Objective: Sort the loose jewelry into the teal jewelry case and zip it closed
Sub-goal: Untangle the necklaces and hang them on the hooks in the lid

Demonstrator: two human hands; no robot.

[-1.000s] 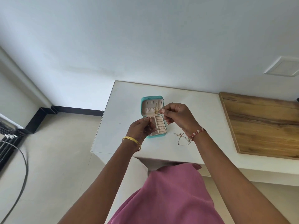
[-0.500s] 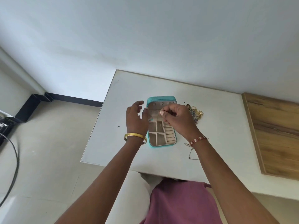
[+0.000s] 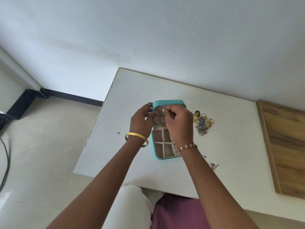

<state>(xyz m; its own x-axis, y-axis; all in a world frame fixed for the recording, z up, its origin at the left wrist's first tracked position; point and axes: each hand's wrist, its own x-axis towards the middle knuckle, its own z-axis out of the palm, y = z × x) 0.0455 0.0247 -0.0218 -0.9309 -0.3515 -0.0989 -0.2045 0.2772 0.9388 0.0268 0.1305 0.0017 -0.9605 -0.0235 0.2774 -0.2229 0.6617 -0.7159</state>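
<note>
White table (image 3: pixel 135 90) against pale wall (image 3: pixel 148 38)

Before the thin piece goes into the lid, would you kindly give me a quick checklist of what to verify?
1. Teal jewelry case lies open on the table: ok.
2. Left hand steadies the lid: ok.
3. Right hand pinches a thin piece at the lid: ok.
4. Piece hooked in the lid: cannot tell.
5. Tray compartments free: ok.
6. Loose jewelry pile sorted: not ok.
</note>
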